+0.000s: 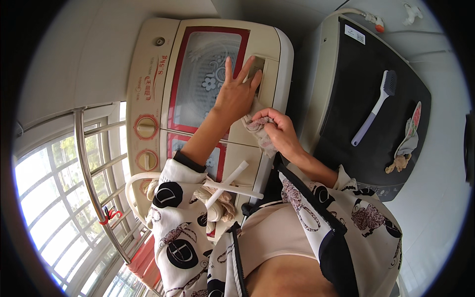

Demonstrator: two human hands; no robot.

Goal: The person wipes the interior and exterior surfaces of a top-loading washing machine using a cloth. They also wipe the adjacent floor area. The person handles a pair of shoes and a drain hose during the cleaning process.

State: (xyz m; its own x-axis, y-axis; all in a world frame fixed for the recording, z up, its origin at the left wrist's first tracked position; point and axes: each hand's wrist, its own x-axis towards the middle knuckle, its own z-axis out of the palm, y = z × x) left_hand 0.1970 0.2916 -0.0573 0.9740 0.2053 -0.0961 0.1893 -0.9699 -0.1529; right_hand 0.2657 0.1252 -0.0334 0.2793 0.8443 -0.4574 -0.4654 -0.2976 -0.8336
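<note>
My left hand (237,94) lies spread over the right edge of the cream twin-tub washing machine's (271,41) larger lid (207,70). Its fingers are apart, with two of the tips at the recessed handle (256,66). A damp-looking greyish cloth with pinkish patches (256,128) is bunched in my right hand (284,135). The cloth reaches up to the heel of my left hand, which partly hides it. The lid is down, and its clear window has a flower pattern and a red border.
To the right stands a dark-topped washing machine (334,122) bearing a scrubbing brush (374,109) and a small dish with crumpled cloth (408,139). Pale hoses (226,185) cross the smaller lid near my left sleeve. A metal rail (87,148) runs before the window.
</note>
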